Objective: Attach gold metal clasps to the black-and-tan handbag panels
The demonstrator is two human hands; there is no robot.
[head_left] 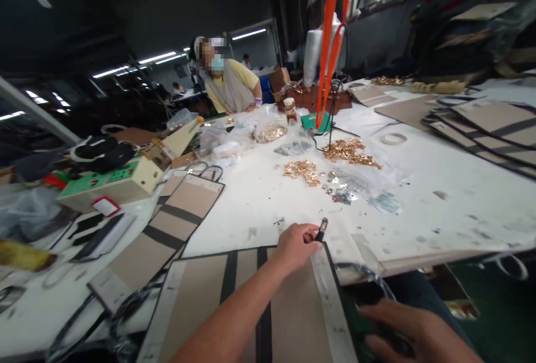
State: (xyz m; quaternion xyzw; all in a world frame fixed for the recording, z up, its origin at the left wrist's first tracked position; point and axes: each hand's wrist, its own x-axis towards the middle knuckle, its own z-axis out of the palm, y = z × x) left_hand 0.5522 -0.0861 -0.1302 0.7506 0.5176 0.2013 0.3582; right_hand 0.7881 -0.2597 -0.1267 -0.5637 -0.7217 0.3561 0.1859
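Note:
My left hand (298, 244) reaches across a flat beige panel (196, 296) with black edging and black stripes. Its thumb and fingers pinch a short black strap end (320, 235) at the panel's top right corner. A small shiny metal fitting (324, 223) sits on the tip of that strap end. My right hand (412, 329) is low at the right, off the panel's right edge and blurred. Its fingers curl around something dark that I cannot make out. A black cord wrapped in clear plastic (372, 277) lies between the hands by the table edge.
Gold metal pieces (349, 152) lie in heaps on the white table (439, 195), near silver plates (341, 192). Striped panels (180, 212) overlap at left by a green-topped machine (109, 181); more panels (498, 123) are stacked right. Orange straps (330, 44) hang overhead. A person (232, 86) stands across the table.

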